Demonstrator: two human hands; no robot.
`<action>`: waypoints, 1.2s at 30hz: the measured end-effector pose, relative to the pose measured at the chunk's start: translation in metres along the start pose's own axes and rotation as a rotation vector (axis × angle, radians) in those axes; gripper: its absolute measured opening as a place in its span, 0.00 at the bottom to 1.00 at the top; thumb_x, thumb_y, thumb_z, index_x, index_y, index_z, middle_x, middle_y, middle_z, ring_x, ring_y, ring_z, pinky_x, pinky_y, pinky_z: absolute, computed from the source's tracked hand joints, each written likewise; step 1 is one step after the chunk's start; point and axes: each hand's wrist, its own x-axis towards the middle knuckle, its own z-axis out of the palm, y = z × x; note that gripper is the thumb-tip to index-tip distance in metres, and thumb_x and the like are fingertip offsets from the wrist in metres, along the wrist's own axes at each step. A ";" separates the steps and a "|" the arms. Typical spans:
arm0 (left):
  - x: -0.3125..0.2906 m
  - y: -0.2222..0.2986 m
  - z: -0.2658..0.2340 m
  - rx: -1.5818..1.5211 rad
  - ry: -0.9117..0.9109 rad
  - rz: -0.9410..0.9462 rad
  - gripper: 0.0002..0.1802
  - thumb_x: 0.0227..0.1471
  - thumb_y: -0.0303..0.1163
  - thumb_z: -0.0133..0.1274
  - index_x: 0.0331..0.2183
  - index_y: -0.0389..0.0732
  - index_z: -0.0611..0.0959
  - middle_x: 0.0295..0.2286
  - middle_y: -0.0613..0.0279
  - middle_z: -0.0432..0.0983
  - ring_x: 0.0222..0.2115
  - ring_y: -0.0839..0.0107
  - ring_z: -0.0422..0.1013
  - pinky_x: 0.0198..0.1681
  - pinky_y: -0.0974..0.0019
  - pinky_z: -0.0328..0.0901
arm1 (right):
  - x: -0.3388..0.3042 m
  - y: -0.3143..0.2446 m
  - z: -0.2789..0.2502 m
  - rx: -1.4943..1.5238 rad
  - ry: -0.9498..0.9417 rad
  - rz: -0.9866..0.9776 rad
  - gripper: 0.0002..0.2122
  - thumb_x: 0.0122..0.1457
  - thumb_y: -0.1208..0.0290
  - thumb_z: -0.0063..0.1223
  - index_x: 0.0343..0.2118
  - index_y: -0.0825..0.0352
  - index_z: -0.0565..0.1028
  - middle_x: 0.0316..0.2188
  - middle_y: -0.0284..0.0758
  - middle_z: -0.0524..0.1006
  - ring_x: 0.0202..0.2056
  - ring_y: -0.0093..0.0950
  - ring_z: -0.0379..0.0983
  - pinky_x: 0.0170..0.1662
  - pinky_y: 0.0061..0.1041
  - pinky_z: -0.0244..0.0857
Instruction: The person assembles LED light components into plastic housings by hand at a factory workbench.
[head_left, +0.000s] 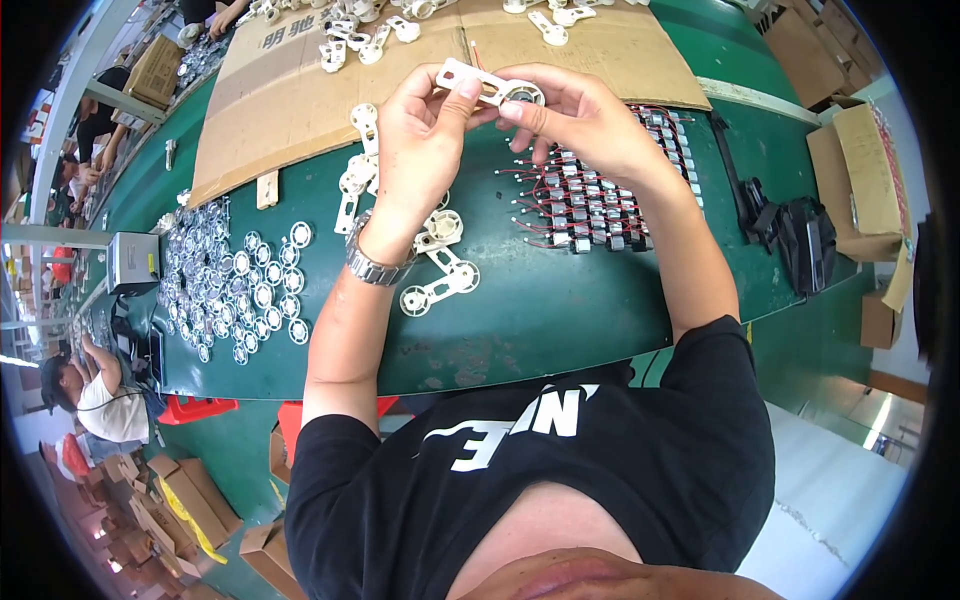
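Both hands hold up a cream plastic housing (490,84), long and flat with a round ring at one end, over the cardboard. My left hand (425,135) pinches its narrow end between thumb and fingers; a metal watch is on that wrist. My right hand (585,115) grips the ring end, its thumb pressed on the round part, where something dark and silvery sits inside. A thin red wire (477,52) with a small white plug rises behind the housing. More cream housings (440,280) lie on the green table below and beside my left hand.
Round metal-and-white discs (240,285) are spread at the left. Small motors (600,205) with red wires stand in rows under my right forearm. A cardboard sheet (270,110) carries more housings at the back. A black bag (805,240) lies at the right edge. Other people sit far left.
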 end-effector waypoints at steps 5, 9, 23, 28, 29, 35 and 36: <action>0.000 0.001 0.000 -0.012 -0.025 -0.008 0.10 0.66 0.28 0.51 0.43 0.30 0.78 0.39 0.53 0.81 0.41 0.67 0.79 0.47 0.63 0.78 | -0.003 -0.001 -0.002 0.039 0.021 -0.002 0.18 0.65 0.68 0.60 0.56 0.68 0.76 0.31 0.33 0.80 0.26 0.19 0.76 0.27 0.18 0.70; -0.005 0.005 0.005 -0.012 -0.027 0.000 0.10 0.66 0.28 0.52 0.43 0.30 0.78 0.39 0.53 0.81 0.41 0.68 0.79 0.45 0.64 0.78 | -0.004 -0.009 0.001 -0.028 0.053 0.042 0.16 0.65 0.69 0.59 0.54 0.67 0.77 0.29 0.31 0.80 0.25 0.17 0.73 0.25 0.17 0.67; -0.002 0.009 0.000 -0.045 0.024 -0.006 0.11 0.66 0.31 0.53 0.41 0.31 0.79 0.36 0.56 0.81 0.37 0.70 0.80 0.42 0.67 0.79 | 0.001 0.000 0.002 0.081 -0.020 -0.073 0.16 0.69 0.64 0.53 0.55 0.66 0.74 0.28 0.26 0.76 0.26 0.14 0.69 0.28 0.16 0.66; -0.005 0.012 0.002 -0.049 0.006 -0.004 0.10 0.66 0.30 0.53 0.41 0.31 0.79 0.37 0.55 0.81 0.38 0.69 0.80 0.43 0.66 0.79 | -0.002 0.000 0.004 0.002 0.033 -0.079 0.16 0.68 0.65 0.53 0.54 0.66 0.75 0.28 0.25 0.76 0.26 0.13 0.67 0.26 0.15 0.63; -0.006 0.012 0.003 -0.045 -0.001 0.004 0.10 0.66 0.30 0.53 0.41 0.31 0.79 0.37 0.55 0.81 0.38 0.68 0.80 0.43 0.66 0.78 | -0.002 -0.001 0.004 -0.023 0.040 -0.067 0.15 0.68 0.66 0.53 0.54 0.66 0.75 0.28 0.25 0.76 0.26 0.12 0.67 0.26 0.15 0.61; -0.008 0.011 0.010 -0.055 0.015 0.042 0.09 0.65 0.29 0.54 0.41 0.31 0.79 0.37 0.54 0.81 0.39 0.68 0.80 0.44 0.65 0.78 | -0.003 0.001 0.007 -0.027 0.095 -0.130 0.14 0.67 0.67 0.53 0.51 0.66 0.76 0.28 0.24 0.76 0.25 0.11 0.66 0.25 0.15 0.58; -0.008 0.011 0.008 -0.055 0.016 0.042 0.09 0.65 0.29 0.54 0.41 0.31 0.79 0.37 0.54 0.81 0.39 0.68 0.80 0.44 0.65 0.78 | -0.004 -0.006 0.008 0.044 0.081 -0.081 0.13 0.67 0.66 0.53 0.51 0.66 0.77 0.28 0.24 0.76 0.25 0.11 0.65 0.25 0.15 0.58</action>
